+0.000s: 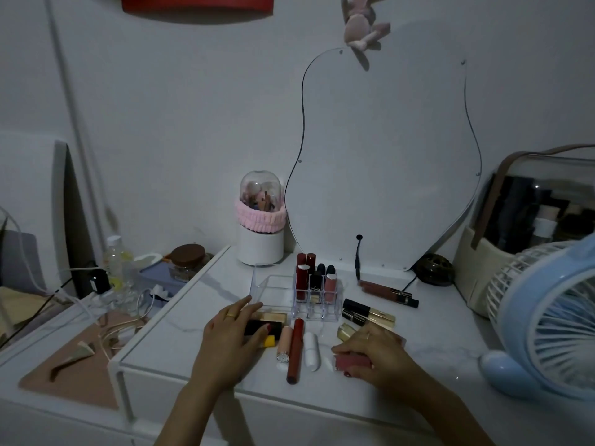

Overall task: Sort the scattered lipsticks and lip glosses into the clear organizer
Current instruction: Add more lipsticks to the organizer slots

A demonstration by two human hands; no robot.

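Nearest the camera, right hand (375, 355) down on the white marble-look tabletop (180, 346), grip curled round a small pink lip gloss tube (351, 362) lying flat. Left hand (230, 336) flat-ish, fingers fairly straight, resting on a black-and-gold lipstick (269, 325) lying on its side; not really a closed grip, more a press. Yellow sponge wedge (269, 342) just beside the thumb.

Between the hands, a row lying loose: peach-capped gloss tube (284, 344), long dark red gloss tube (295, 350), short white lipstick tube (311, 350). Slightly further right, two black-and-gold tubes (368, 313) side by side, touching. Beyond those, brown gloss tubes (388, 291) near the black cable (358, 257).

Middle of the tabletop: clear acrylic organizer (317, 297) with gridded slots, holding a few upright already, tall dark red ones, black-capped ones, a pink gloss. Clear open box (270, 286) just beside it on the left.

Further back: white brush holder with a clear dome and pink fuzzy band (260, 220), wavy-edged mirror (386, 156) against the wall, plush toy (362, 22) hanging above. Off right, light blue desk fan (553, 317) and a cream cosmetics case (528, 220).
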